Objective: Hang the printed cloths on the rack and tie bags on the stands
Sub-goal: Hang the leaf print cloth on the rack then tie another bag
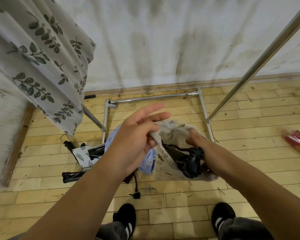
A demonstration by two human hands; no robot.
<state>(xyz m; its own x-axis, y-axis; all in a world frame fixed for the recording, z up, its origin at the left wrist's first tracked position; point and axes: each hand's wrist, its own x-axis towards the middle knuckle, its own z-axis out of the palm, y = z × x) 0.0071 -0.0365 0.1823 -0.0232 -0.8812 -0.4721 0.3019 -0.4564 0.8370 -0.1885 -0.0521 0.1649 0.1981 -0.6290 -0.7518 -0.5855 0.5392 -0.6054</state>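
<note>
Closest in, stands in black striped sneakers (126, 219) on the plank floor (249, 170), short of the chrome rack (154, 97). Holds a beige cloth (171, 134) up over the near side of the rack's base. Pinches one edge with the left hand (137, 135) (index and middle finger stuck out straight, thumb and lower fingers doing the work). Grips the other side with the right hand (195, 140), fingers curled into the fabric. Under that cloth, within the rack's base, a black knobbed object (190, 161) and a pale blue printed cloth (147, 163). Left of the base, folded black stands (73, 175). Draped over the rack's left end, a leaf-print cloth (38, 58). Right of the rack, a red-and-yellow packet (298, 142). Behind the rack, a stained white wall (163, 40).
</note>
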